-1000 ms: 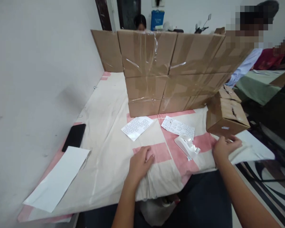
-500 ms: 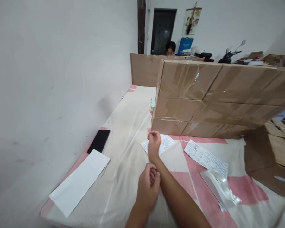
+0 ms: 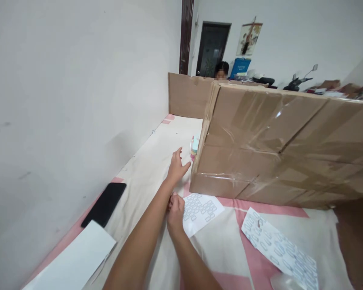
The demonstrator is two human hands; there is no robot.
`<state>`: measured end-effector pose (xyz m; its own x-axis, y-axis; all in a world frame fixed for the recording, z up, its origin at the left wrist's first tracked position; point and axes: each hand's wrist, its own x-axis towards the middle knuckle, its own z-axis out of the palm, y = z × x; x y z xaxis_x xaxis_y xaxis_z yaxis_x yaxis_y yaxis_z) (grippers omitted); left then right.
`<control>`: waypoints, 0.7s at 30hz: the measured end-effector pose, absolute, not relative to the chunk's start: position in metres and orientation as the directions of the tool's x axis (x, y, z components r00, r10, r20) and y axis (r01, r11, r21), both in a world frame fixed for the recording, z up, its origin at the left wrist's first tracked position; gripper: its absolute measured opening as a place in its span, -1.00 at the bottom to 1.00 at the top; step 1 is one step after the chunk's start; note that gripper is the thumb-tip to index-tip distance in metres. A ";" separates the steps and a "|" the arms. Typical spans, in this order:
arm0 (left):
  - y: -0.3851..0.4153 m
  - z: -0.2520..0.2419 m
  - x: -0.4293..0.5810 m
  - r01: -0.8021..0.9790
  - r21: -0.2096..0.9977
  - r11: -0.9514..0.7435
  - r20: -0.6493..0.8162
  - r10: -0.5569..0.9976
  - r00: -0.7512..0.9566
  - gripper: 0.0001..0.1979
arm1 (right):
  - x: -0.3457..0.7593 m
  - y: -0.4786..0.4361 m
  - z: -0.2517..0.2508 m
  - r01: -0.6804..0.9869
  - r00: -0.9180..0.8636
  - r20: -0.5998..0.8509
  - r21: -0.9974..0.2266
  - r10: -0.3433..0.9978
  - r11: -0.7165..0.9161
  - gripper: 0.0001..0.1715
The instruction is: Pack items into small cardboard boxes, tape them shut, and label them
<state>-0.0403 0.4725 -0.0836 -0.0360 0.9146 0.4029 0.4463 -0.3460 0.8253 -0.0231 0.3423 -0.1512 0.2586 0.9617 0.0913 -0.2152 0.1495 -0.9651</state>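
My left hand reaches forward over the cloth, its fingers spread with nothing between them. Just ahead and to its right, a small pastel-coloured item is partly hidden by the cardboard's edge. My right hand is closed beside my left forearm, fingertips pinched together; whatever they hold, if anything, is too small to make out. Beside the right hand lies a white sheet printed with small outlined shapes. A second sheet of such shapes lies farther right.
A tall taped cardboard panel stands across the right side, with another cardboard piece behind it. A black phone and a blank white sheet lie near the wall. A person's head shows beyond the cardboard. Clear plastic lies at bottom right.
My left hand has opened and stretched forward past the right one towards the pastel item. My right hand has drawn back and left, still closed. The view has shifted.
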 end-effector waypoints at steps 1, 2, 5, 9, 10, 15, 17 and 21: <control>0.490 -0.097 -0.038 0.447 0.823 -0.349 0.395 0.919 -0.010 -0.20 | -0.022 0.344 -0.152 -0.241 0.289 0.081 -0.958 0.954 0.155 -0.47; 0.504 -0.109 -0.037 0.449 0.823 -0.347 0.380 0.925 0.017 -0.12 | -0.020 0.346 -0.153 -0.271 0.326 0.077 -0.947 0.942 0.171 -0.45; 0.531 -0.135 -0.032 0.466 0.826 -0.317 0.300 0.947 0.113 -0.06 | -0.018 0.348 -0.155 -0.326 0.408 0.098 -0.913 0.908 0.245 -0.43; 0.563 -0.140 -0.021 0.547 0.769 -0.332 0.213 0.939 0.270 0.00 | -0.020 0.349 -0.156 -0.273 0.377 0.131 -0.930 0.917 0.245 -0.41; 0.570 -0.139 -0.017 0.560 0.751 -0.349 0.220 0.933 0.286 -0.08 | -0.020 0.350 -0.157 -0.250 0.367 0.128 -0.940 0.921 0.230 -0.41; 0.592 -0.140 -0.004 0.606 0.711 -0.357 0.304 0.933 0.194 -0.50 | -0.020 0.348 -0.159 -0.117 0.332 0.083 -0.985 0.940 0.128 -0.43; 0.596 -0.142 -0.006 0.599 0.729 -0.332 0.310 0.940 0.144 -0.55 | -0.021 0.345 -0.159 -0.058 0.318 0.097 -0.991 0.943 0.122 -0.45; 0.602 -0.139 -0.017 0.549 0.780 -0.300 0.328 0.943 0.050 -0.60 | -0.033 0.347 -0.134 0.297 -0.008 0.443 -0.855 0.896 0.425 -0.54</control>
<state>-0.0172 0.6016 -0.1395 0.0495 0.9432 0.3284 0.5487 -0.3004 0.7802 -0.0327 0.3467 -0.1343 -0.0080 0.8964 0.4431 0.2970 0.4253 -0.8550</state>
